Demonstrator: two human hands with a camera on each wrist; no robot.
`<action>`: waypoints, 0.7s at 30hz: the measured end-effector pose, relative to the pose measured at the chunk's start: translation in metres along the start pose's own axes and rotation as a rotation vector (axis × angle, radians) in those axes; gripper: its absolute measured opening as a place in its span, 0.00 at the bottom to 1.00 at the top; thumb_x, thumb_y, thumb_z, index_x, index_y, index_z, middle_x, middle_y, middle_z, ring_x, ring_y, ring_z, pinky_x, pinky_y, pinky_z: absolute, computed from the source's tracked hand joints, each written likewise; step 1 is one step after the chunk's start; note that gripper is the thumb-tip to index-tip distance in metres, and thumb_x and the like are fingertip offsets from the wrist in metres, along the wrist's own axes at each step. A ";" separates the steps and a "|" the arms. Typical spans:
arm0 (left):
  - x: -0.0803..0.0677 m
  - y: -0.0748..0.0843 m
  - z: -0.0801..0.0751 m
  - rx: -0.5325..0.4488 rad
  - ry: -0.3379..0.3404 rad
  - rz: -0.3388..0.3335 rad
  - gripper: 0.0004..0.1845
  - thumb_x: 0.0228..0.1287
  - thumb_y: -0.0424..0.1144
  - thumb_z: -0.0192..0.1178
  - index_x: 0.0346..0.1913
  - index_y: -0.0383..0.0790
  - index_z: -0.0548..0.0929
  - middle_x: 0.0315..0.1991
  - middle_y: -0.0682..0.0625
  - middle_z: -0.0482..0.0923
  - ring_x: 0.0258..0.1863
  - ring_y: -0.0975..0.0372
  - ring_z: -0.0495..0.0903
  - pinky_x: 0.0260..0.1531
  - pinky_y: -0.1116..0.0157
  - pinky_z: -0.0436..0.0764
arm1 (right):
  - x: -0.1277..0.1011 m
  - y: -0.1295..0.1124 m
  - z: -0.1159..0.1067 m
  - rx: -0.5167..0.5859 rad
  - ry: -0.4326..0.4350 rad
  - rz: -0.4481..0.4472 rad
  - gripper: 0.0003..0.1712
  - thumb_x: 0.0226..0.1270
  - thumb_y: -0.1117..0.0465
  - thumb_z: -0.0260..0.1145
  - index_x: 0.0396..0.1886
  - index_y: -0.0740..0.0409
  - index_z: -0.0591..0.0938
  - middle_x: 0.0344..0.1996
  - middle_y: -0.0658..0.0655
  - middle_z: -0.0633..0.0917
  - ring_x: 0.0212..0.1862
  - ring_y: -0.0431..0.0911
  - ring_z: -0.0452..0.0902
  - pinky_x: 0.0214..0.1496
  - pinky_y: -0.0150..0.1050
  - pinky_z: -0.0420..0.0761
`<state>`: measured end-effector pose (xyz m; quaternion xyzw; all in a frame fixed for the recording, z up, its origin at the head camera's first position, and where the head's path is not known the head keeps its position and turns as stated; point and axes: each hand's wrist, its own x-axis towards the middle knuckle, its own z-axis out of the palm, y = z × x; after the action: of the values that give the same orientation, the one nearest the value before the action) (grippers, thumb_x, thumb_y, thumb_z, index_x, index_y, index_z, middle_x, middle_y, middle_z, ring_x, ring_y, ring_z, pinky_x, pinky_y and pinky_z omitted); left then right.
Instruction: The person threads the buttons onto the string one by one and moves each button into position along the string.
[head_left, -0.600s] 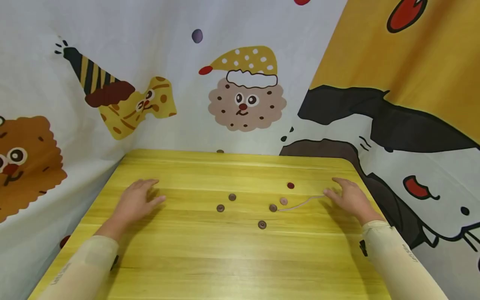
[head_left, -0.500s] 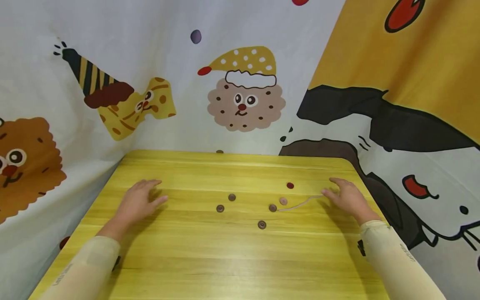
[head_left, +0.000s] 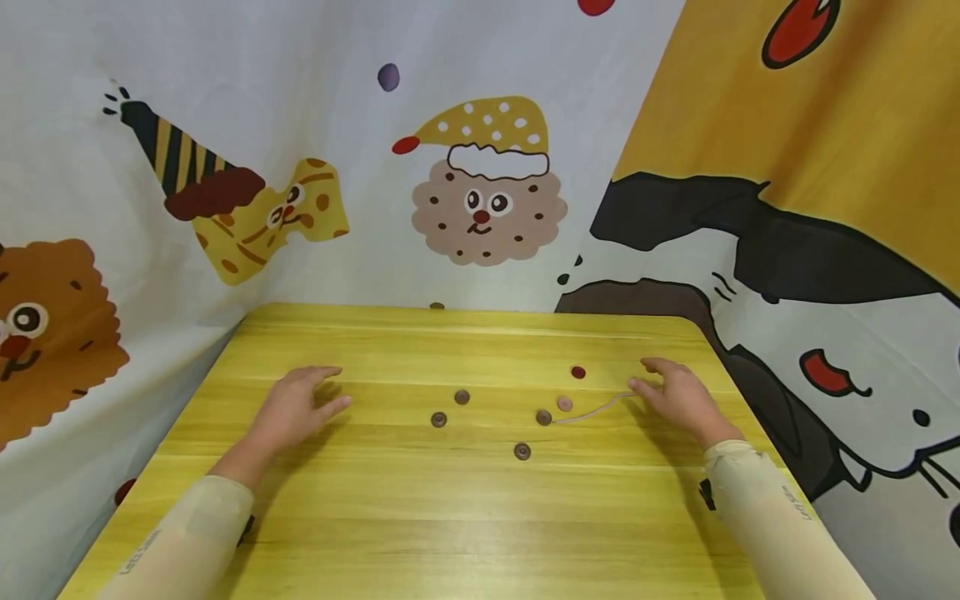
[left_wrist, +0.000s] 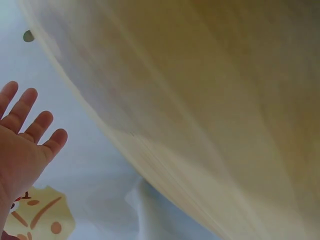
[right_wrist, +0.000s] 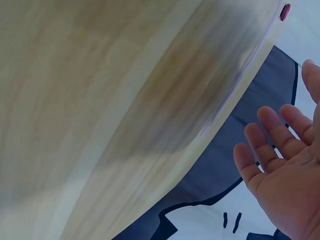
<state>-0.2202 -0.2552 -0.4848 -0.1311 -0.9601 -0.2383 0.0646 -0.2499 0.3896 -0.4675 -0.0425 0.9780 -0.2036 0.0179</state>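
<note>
Several small round beads lie mid-table in the head view: a dark red one (head_left: 577,372), a pink one (head_left: 565,404), and brown ones (head_left: 543,417), (head_left: 462,397), (head_left: 438,418), (head_left: 522,451). A thin pale string (head_left: 592,409) runs from the brown bead by the pink one toward my right hand (head_left: 660,387). That hand hovers palm down, fingers relaxed, with the thumb tip at the string's end; contact is unclear. My left hand (head_left: 315,396) stays low over the table left of the beads and holds nothing. Both wrist views show spread fingers (left_wrist: 30,125), (right_wrist: 272,145).
The yellow wooden table (head_left: 420,517) has rounded far corners. Cartoon-print cloth (head_left: 480,192) hangs close behind and along both sides. The dark red bead (right_wrist: 285,11) shows at the table edge in the right wrist view.
Both hands have slid a little inward toward the beads. The beads and string have not moved.
</note>
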 end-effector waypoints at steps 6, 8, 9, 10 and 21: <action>-0.001 0.004 0.000 -0.014 -0.008 -0.002 0.33 0.74 0.53 0.69 0.73 0.37 0.78 0.70 0.31 0.78 0.71 0.33 0.73 0.69 0.33 0.72 | 0.001 -0.002 0.003 -0.004 0.008 -0.008 0.39 0.82 0.42 0.63 0.78 0.65 0.70 0.72 0.74 0.76 0.73 0.73 0.70 0.72 0.72 0.71; -0.001 0.006 0.001 -0.019 -0.012 -0.004 0.33 0.74 0.53 0.69 0.73 0.37 0.78 0.70 0.31 0.78 0.71 0.33 0.73 0.69 0.33 0.72 | 0.002 -0.002 0.004 -0.007 0.015 -0.010 0.39 0.82 0.43 0.63 0.78 0.65 0.70 0.72 0.73 0.77 0.72 0.73 0.71 0.71 0.71 0.72; 0.000 0.005 0.002 -0.019 -0.015 -0.006 0.33 0.74 0.53 0.69 0.73 0.38 0.78 0.70 0.32 0.78 0.71 0.34 0.73 0.69 0.33 0.72 | 0.002 -0.002 0.005 -0.008 0.019 -0.012 0.38 0.82 0.43 0.63 0.77 0.66 0.71 0.71 0.73 0.77 0.72 0.73 0.71 0.71 0.71 0.73; 0.000 0.005 0.003 -0.019 -0.017 -0.006 0.33 0.74 0.53 0.69 0.73 0.38 0.78 0.70 0.32 0.78 0.71 0.33 0.73 0.69 0.33 0.72 | 0.002 -0.002 0.005 -0.009 0.022 -0.014 0.38 0.82 0.44 0.64 0.77 0.66 0.71 0.71 0.73 0.78 0.72 0.72 0.72 0.71 0.71 0.73; 0.004 0.011 0.010 -0.029 -0.031 0.011 0.32 0.74 0.53 0.69 0.73 0.37 0.79 0.69 0.33 0.80 0.70 0.34 0.75 0.68 0.33 0.73 | 0.002 -0.006 0.010 -0.002 0.021 -0.038 0.36 0.82 0.44 0.64 0.76 0.65 0.73 0.70 0.72 0.79 0.72 0.72 0.72 0.71 0.71 0.73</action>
<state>-0.2220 -0.2400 -0.4879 -0.1410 -0.9566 -0.2501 0.0493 -0.2508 0.3801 -0.4746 -0.0589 0.9774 -0.2032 0.0039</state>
